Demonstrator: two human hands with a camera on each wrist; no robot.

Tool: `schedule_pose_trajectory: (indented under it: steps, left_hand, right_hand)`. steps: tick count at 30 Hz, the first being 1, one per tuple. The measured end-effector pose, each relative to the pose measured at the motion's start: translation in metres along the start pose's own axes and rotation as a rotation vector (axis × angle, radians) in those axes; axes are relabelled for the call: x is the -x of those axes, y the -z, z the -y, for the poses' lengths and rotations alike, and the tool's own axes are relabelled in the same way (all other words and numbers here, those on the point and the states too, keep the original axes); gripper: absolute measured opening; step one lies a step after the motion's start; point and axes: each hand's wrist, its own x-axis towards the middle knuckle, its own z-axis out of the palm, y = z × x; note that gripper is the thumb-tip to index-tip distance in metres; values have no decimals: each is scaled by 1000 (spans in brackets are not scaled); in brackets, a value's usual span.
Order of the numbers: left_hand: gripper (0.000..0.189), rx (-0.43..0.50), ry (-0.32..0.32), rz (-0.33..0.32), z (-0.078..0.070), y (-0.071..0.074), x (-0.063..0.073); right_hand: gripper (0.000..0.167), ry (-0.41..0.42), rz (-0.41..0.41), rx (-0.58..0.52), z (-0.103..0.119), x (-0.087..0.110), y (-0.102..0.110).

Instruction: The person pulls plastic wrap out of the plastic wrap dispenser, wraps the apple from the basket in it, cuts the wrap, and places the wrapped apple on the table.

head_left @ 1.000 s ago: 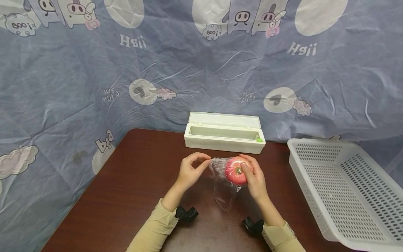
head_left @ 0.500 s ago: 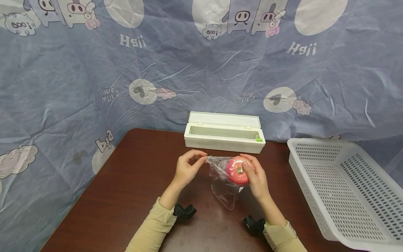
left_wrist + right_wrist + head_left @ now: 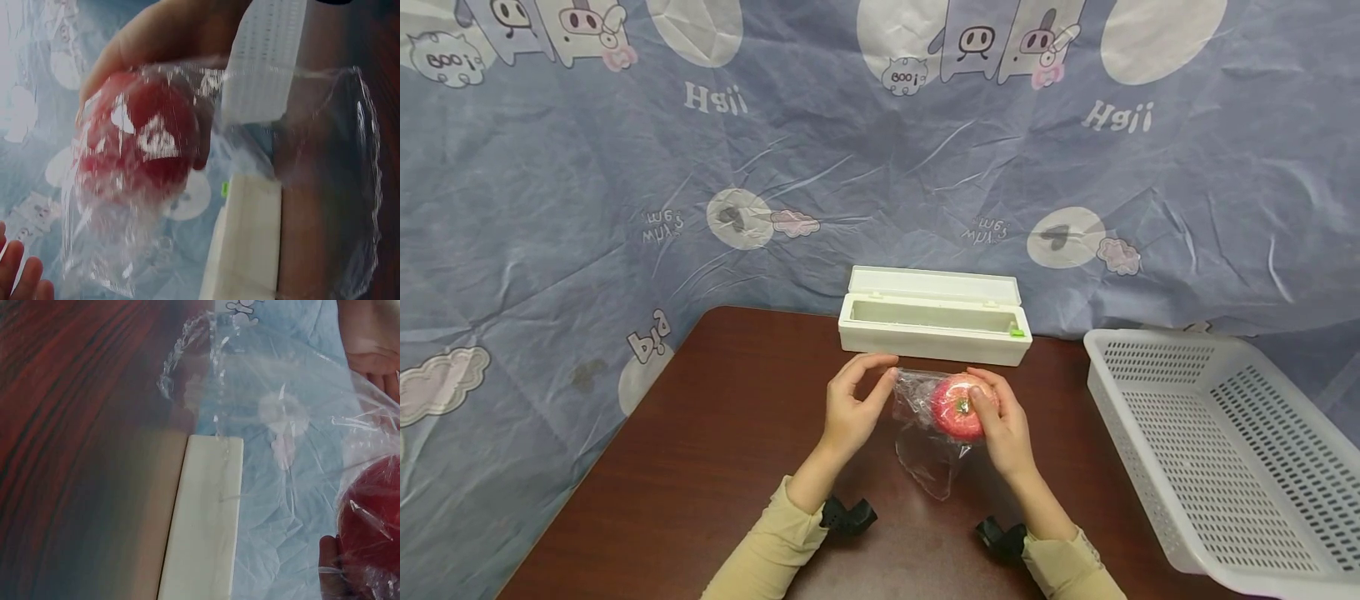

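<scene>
A red apple (image 3: 957, 407) hangs above the table in clear plastic wrap (image 3: 928, 462). My right hand (image 3: 1009, 429) grips it from the right, thumb across the top beside the stem. Loose wrap trails to the left of the apple and droops below it. At the film's left edge is my left hand (image 3: 850, 412), its thumb and forefinger slightly apart. In the left wrist view the left fingertips (image 3: 25, 275) stand clear of the film at the lower left. The wrapped apple (image 3: 137, 134) shows through shiny, wrinkled film there.
Behind the hands stands a long white box (image 3: 934, 333) with its lid up and a green piece at its right end. A white perforated basket (image 3: 1150, 467) stands at the right of the brown table (image 3: 700, 433). A patterned blue cloth (image 3: 820, 150) hangs behind.
My left thumb and forefinger pinched the film's edge earlier and have now parted. The right hand still holds the apple, shifted slightly left. The film between the hands has slackened.
</scene>
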Motion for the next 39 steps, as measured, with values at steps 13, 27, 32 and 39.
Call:
schedule_pose_trajectory:
  steps: [13,27,32,39]
  left_hand:
    - [24,-4,-60,108,-5,-18,14]
    - [23,-50,-59,128,5,-31,26]
    - [24,-46,-35,118,7,-35,29]
    - [27,6,-12,137,9,-39,33]
  right_hand:
    - [29,4,86,34,33,9,-17]
    - [30,-2,94,-5,10,11,-22]
    - [30,-6,84,-54,7,13,-22]
    - [30,-32,56,-68,9,14,-23]
